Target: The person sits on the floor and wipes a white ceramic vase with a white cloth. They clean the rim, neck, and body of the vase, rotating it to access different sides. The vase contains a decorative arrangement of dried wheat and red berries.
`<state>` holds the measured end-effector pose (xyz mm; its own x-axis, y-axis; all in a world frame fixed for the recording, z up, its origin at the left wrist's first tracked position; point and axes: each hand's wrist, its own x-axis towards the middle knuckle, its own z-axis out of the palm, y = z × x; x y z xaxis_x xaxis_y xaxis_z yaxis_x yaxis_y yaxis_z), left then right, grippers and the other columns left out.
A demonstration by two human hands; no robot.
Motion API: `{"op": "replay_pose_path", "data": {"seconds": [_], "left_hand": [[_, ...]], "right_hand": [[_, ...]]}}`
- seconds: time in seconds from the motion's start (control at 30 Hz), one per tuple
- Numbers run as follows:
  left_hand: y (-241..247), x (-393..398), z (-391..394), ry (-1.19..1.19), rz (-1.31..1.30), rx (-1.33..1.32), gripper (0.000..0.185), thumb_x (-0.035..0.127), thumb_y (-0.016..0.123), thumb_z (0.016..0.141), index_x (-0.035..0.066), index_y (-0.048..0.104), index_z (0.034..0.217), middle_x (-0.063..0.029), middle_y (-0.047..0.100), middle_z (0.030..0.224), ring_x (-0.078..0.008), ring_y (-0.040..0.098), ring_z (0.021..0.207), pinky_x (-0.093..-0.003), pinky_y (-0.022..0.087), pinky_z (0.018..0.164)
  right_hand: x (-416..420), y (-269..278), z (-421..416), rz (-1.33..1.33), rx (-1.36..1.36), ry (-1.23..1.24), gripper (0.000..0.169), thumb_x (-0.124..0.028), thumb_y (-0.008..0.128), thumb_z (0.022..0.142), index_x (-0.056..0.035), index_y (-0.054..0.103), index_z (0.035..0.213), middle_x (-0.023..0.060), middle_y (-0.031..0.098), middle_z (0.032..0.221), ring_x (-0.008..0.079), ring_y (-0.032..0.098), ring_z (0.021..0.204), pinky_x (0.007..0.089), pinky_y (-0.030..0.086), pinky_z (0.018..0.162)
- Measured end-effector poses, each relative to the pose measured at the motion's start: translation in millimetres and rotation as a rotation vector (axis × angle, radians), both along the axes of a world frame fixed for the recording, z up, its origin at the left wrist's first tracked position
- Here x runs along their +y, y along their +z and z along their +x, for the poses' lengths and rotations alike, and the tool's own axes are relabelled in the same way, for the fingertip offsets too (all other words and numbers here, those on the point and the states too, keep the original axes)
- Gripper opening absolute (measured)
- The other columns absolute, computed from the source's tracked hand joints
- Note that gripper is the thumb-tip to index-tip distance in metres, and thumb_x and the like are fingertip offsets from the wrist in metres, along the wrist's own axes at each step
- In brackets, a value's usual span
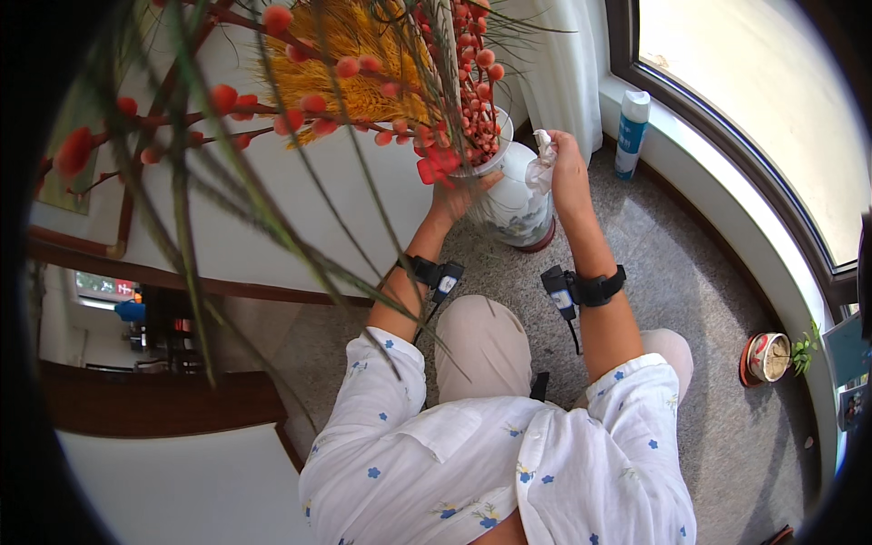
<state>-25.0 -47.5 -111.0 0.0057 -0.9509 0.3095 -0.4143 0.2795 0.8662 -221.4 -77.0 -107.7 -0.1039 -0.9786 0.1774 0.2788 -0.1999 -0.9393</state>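
Observation:
A white porcelain vase [512, 197] with a painted landscape stands on a dark red base [538, 240] on the floor. My left hand [463, 194] grips the vase just below its rim on the left side, partly covered by leaves. Between the fingers of my right hand [571, 170] is a crumpled white tissue [543, 165], held against or very near the vase's right shoulder. Red berry branches [477, 82], golden dried grass [340, 68] and long green leaves [266, 204] rise from the vase's mouth and hang across the view.
A blue and white spray can [632, 136] stands by the window ledge [688, 139]. White curtain [558, 75] hangs behind the vase. At the right, a small potted plant [768, 357] sits on the grey floor [722, 436]. A framed picture [82, 225] is at the left wall.

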Motion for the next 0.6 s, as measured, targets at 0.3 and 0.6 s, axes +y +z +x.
{"op": "replay_pose_path", "data": {"seconds": [0.3, 0.6], "left_hand": [[-5, -2, 1, -0.04, -0.04, 0.094, 0.059, 0.019, 0.086, 0.072, 0.004, 0.06, 0.122, -0.0062, 0.062, 0.121, -0.0167, 0.058, 0.109, -0.0335, 0.049, 0.094], [-17, -6, 11, -0.032, -0.032, 0.037, 0.06, 0.018, 0.086, 0.073, 0.004, 0.059, 0.124, -0.0059, 0.062, 0.122, -0.0162, 0.059, 0.109, -0.0327, 0.05, 0.094]], "right_hand": [[-33, 33, 10, 0.059, 0.308, 0.157, 0.029, -0.025, 0.067, 0.08, 0.0021, 0.063, 0.089, 0.0131, 0.067, 0.08, 0.021, 0.065, 0.071, 0.0334, 0.052, 0.068], [-40, 34, 26, 0.172, 0.465, 0.133, 0.033, -0.026, 0.073, 0.069, 0.0012, 0.059, 0.083, 0.0131, 0.066, 0.07, 0.022, 0.066, 0.063, 0.0342, 0.053, 0.06]]}}
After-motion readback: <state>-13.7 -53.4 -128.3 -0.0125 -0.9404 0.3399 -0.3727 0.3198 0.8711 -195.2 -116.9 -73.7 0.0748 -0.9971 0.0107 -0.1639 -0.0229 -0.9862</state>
